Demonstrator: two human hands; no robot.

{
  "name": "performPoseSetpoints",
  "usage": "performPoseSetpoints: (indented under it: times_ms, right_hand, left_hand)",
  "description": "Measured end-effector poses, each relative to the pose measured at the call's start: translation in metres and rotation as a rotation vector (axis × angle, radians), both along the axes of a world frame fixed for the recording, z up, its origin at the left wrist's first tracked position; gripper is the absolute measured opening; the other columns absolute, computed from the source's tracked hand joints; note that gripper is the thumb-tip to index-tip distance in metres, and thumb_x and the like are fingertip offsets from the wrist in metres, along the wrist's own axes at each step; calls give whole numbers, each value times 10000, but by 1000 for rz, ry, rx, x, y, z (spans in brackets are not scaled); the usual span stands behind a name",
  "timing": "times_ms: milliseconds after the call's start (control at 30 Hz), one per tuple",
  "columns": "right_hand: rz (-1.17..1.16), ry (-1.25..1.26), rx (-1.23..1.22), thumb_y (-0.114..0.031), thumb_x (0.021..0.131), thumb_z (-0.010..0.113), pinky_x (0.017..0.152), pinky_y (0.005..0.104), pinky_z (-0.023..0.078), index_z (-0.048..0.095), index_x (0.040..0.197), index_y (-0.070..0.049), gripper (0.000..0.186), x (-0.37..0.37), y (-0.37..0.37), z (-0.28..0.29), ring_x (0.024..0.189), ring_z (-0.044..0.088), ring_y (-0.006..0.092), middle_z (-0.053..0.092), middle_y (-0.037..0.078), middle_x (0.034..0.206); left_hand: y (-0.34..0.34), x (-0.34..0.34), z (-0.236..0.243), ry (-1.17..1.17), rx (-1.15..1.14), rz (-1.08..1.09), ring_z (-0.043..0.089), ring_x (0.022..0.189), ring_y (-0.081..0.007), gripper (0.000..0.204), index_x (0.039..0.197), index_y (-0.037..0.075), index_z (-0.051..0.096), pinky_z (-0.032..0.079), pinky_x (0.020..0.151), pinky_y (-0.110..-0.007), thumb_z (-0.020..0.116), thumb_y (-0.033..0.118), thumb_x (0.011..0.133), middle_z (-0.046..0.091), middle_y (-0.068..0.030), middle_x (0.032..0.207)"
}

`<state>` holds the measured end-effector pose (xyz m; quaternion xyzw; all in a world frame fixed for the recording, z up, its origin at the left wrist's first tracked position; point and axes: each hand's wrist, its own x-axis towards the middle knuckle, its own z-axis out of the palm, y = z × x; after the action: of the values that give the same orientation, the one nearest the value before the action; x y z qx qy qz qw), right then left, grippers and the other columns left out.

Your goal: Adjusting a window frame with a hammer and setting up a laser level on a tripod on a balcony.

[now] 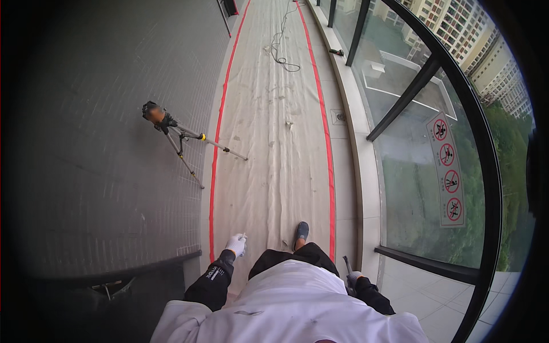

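Dark slim tool: lower right of the frame; long axis runs up and slightly left from the right fingers.
Right hand: gloved, closed round the tool; the nearer hand.
Left hand: gloved, lower centre-left, partly curled; whether it grips the pale bit is unclear.
Hidden: tool's lower end.

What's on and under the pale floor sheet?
On the pale floor sheet: a dark cable, one tripod leg and the person's shoe, with red tape along its edges. What lies beneath is covered; tiles show beside it.
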<state>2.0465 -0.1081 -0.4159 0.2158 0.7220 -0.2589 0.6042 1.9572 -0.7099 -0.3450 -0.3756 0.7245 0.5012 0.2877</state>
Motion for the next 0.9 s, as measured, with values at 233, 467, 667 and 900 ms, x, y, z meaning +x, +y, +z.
performPoseSetpoints:
  times_ms: [233, 467, 667, 900]
  right_hand:
    - [-546, 141, -49, -200, 957, 631, 395, 355, 388, 572, 773, -107, 214, -349, -39, 11, 407, 459, 178, 515, 16, 604]
    - [-459, 310, 7, -205, 922, 654, 370, 381, 389, 558, 870, -60, 181, -577, -86, 63, 390, 436, 184, 479, 38, 609]
    - [-281, 144, 236, -207, 911, 700, 391, 366, 398, 612, 783, -24, 240, -691, -116, 125, 412, 491, 189, 541, 53, 597]
    - [-432, -18, 286, -233, 971, 619, 374, 358, 402, 582, 756, -65, 276, -746, -68, 144, 401, 484, 172, 511, 23, 580]
  left_hand:
    - [-53, -21, -32, -117, -258, 273, 601, 511, -200, 217, 957, 61, 674, 486, 456, -393, 636, 275, 958, 600, -77, 654]
    - [-195, -288, -38, 313, -126, 1065, 454, 432, -130, 333, 819, 124, 604, 377, 393, -306, 801, 391, 828, 504, -4, 629]
    - [-360, -472, 14, 479, 60, 1352, 283, 447, -61, 323, 899, 272, 551, 308, 438, -236, 806, 464, 847, 339, 74, 637]
    - [-425, -551, -21, 254, -255, 1582, 657, 1062, -275, 556, 1209, 86, 637, 506, 900, -505, 855, 367, 781, 667, -93, 1242]
